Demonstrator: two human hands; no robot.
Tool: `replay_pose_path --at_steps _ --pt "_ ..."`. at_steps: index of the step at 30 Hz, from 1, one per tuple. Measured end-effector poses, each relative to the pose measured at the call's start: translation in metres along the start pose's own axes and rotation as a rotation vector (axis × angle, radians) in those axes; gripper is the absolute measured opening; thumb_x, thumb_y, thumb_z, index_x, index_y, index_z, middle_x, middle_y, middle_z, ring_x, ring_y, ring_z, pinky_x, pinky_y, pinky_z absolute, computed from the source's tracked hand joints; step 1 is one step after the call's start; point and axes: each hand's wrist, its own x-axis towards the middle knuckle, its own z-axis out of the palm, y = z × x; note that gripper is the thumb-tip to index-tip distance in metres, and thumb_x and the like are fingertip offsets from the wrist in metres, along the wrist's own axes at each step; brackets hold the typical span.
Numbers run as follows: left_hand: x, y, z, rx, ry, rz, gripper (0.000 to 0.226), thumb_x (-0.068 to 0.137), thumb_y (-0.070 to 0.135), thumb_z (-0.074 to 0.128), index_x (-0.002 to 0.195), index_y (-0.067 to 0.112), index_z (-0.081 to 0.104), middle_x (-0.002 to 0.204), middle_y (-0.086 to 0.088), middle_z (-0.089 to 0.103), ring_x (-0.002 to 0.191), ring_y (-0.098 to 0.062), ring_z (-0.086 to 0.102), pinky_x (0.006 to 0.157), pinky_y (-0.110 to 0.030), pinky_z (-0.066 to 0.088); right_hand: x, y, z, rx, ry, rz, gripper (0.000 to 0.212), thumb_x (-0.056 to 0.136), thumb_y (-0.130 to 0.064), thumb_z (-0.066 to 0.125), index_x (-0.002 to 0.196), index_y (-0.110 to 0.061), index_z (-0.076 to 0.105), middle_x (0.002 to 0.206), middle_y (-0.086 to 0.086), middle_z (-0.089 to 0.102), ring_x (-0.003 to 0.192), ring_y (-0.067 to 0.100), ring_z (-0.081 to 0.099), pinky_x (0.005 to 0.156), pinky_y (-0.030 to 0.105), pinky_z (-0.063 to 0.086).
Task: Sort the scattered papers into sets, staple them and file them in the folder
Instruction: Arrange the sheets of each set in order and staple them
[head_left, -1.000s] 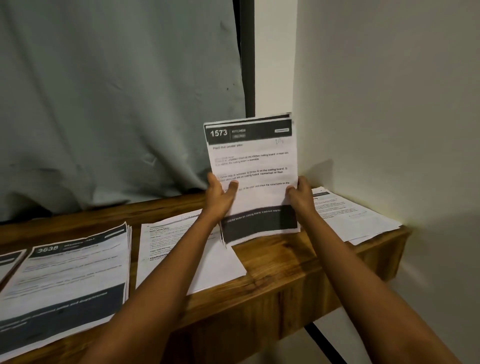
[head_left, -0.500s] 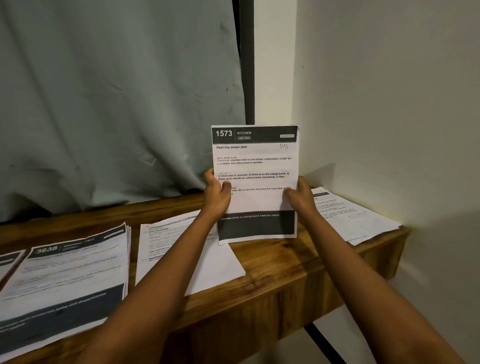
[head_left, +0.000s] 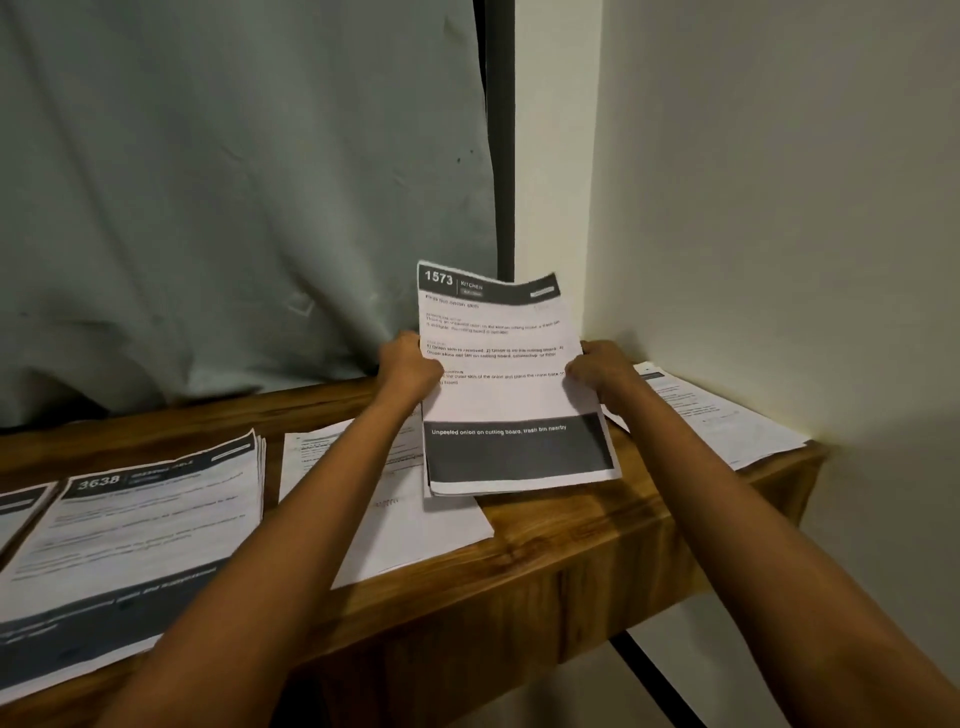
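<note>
White printed 1573 sheets (head_left: 498, 384) have tilted and sunk towards the brown wooden tabletop (head_left: 571, 530). The left hand (head_left: 410, 364) and right hand (head_left: 597, 371) each keep a grip on a side edge, probably squaring the set for stapling.

A grey-green curtain (head_left: 234, 208) is hanging in loose folds on the left, its hem dropping behind the back edge of the wooden tabletop (head_left: 571, 525). A dark strip (head_left: 500, 130) is running straight down beside the curtain's right edge. A pale wall (head_left: 779, 208) is standing just right of the strip and turning a corner. The tabletop is meeting that wall at its right end, its thick front edge showing warm grain. A black bar (head_left: 660, 680) is slanting down beneath it.
</note>
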Motion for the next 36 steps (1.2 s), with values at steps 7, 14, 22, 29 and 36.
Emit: replay_pose_path --at_steps 7,14,22,29,36 --pt "-0.031 -0.036 0.018 0.021 -0.217 -0.192 0.018 0.081 -0.002 0.067 0.098 0.003 0.065 0.117 -0.013 0.066 0.098 -0.028 0.066 0.067 -0.03 0.054 -0.024 0.011 0.022 -0.371 -0.259 0.139 0.051 0.095 -0.011 0.056 0.14 0.003 0.036 0.141 0.018 0.044 0.127 0.034 0.044 0.106 0.039 0.04" --pt "-0.038 -0.056 0.033 0.144 -0.298 -0.247 0.027 0.074 0.005 0.078 0.096 0.008 0.062 0.104 -0.011 0.067 0.086 -0.024 0.068 0.072 -0.034 0.06 -0.024 0.024 0.026 -0.515 -0.287 0.122 0.037 0.09 -0.005 0.058 0.125 0.005 0.054 0.125 0.02 0.058 0.118 0.034 0.055 0.097 0.037 0.045" --pt "-0.018 -0.041 0.043 0.324 -0.179 -0.026 0.022 0.089 0.026 0.064 0.103 0.01 0.064 0.108 -0.009 0.062 0.096 -0.027 0.06 0.074 -0.033 0.048 0.003 0.037 0.049 -0.229 0.003 0.062 0.037 0.096 -0.024 0.05 0.123 0.0 0.054 0.126 0.018 0.057 0.119 0.035 0.051 0.1 0.04 0.042" --pt "-0.001 -0.048 0.09 0.156 -0.307 0.123 0.04 0.096 0.025 0.056 0.133 0.013 0.048 0.138 -0.008 0.05 0.124 -0.024 0.049 0.1 -0.037 0.044 0.001 0.068 0.089 -0.269 0.071 0.057 0.044 0.088 -0.044 0.055 0.112 -0.007 0.063 0.13 0.018 0.048 0.124 0.036 0.037 0.101 0.042 0.032" --pt "0.015 -0.071 0.12 0.165 -0.413 0.066 0.062 0.097 0.044 0.048 0.149 0.016 0.029 0.153 -0.01 0.034 0.14 -0.033 0.029 0.113 -0.047 0.03 0.014 0.079 0.095 -0.221 0.094 0.032 0.031 0.086 -0.035 0.06 0.107 -0.012 0.064 0.125 0.012 0.056 0.121 0.034 0.04 0.101 0.04 0.033"
